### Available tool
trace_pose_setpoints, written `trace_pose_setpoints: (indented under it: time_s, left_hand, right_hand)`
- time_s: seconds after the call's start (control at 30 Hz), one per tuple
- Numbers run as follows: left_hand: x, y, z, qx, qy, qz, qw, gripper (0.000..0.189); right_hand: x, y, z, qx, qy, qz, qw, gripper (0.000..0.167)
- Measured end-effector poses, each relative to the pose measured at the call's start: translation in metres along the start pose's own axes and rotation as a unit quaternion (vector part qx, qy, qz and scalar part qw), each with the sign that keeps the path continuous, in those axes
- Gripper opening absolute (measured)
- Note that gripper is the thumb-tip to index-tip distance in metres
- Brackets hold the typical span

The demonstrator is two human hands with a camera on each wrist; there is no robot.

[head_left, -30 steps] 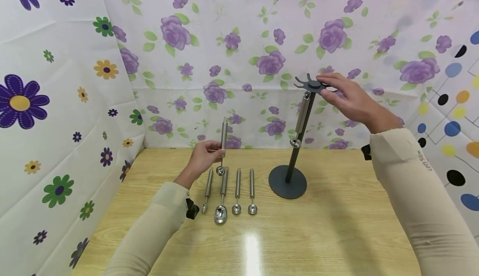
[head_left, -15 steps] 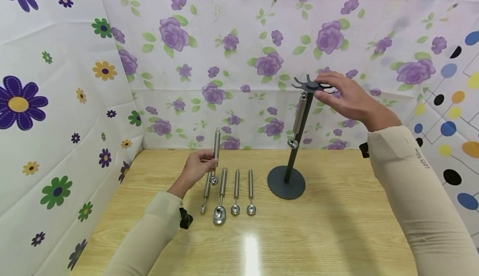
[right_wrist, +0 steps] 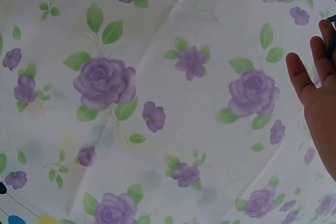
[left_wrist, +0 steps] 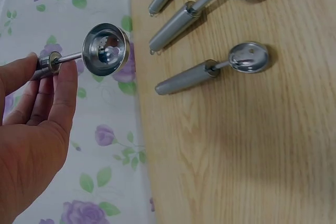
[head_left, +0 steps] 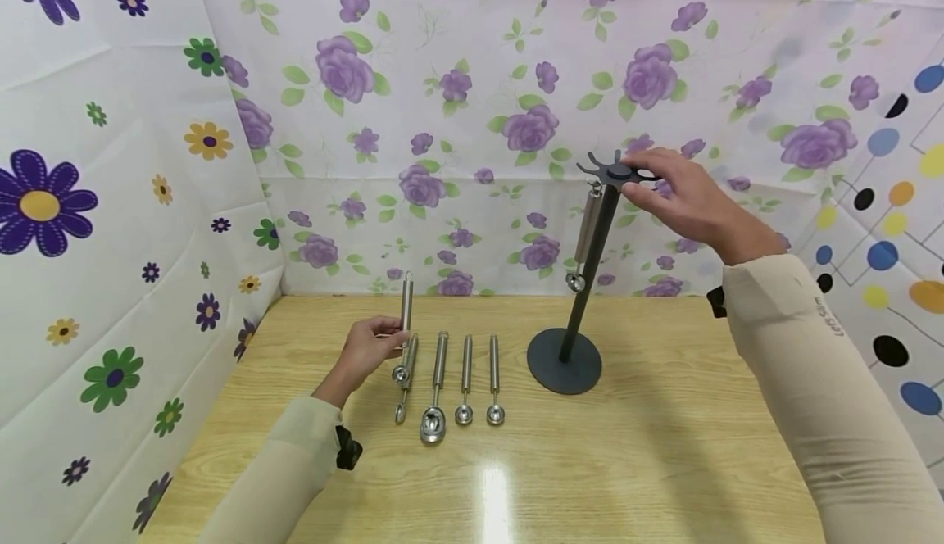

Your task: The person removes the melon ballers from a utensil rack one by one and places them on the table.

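Observation:
My left hand (head_left: 369, 349) pinches a steel melon baller (head_left: 406, 306) by its handle. It is upright with its round bowl down, over the left end of a row of scoops. In the left wrist view the held melon baller's bowl (left_wrist: 105, 50) faces the camera, and my left hand (left_wrist: 37, 119) has thumb and fingers on the handle. My right hand (head_left: 689, 200) grips the top of a black utensil stand (head_left: 590, 282), thumb below and fingers over the hooked crown. Another melon baller (head_left: 588, 228) hangs from a hook on the stand's left side.
On the wooden table (head_left: 627, 462) lie a narrow scoop (head_left: 401, 405), a large oval scoop (head_left: 433, 421) and two round melon ballers, including the rightmost melon baller (head_left: 495, 388). Flowered cloth (head_left: 442, 77) hangs behind and at the sides.
My left hand has moved left and down with the melon baller, toward the row's left end. The stand's crown has turned slightly under my right hand, and the hanging melon baller has shifted.

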State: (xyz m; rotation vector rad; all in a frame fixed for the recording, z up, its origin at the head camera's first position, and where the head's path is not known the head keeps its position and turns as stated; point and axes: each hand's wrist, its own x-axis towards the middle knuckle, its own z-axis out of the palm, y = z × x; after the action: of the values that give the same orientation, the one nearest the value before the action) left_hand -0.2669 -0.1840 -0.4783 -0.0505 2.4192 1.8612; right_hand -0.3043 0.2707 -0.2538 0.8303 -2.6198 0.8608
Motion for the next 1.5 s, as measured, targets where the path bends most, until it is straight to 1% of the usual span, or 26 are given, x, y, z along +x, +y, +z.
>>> trace_pose_setpoints:
  time_s: [0.2,0.37,0.57,0.97,1.17,1.5]
  left_hand:
    - [-0.006,-0.009,-0.004,-0.002,0.005,-0.011,0.9999,0.034]
    - [-0.009,-0.022,-0.009,0.001,0.006,-0.022,0.9997,0.034]
    - [-0.011,-0.038,-0.014,0.009,0.013,-0.042,0.999,0.032]
    - [-0.011,-0.061,-0.019,0.03,0.015,-0.06,0.9976,0.033]
    - [-0.01,-0.07,-0.02,0.038,0.024,-0.073,0.9963,0.027]
    - [-0.005,-0.079,-0.019,0.061,0.04,-0.113,0.9909,0.023]
  right_hand:
    - [-0.001,0.001,0.002,0.009,0.005,0.009,0.9999,0.057]
    - [-0.003,0.002,0.004,0.004,0.015,0.006,0.9999,0.058]
    - [-0.003,0.0,0.004,0.001,0.02,0.005,0.9998,0.058]
    - [-0.004,0.001,0.005,0.013,0.026,0.005,0.9996,0.057]
    - [-0.005,0.0,0.006,0.011,0.03,0.004,0.9995,0.056]
    - [-0.006,0.002,0.008,0.013,0.037,-0.005,0.9992,0.056]
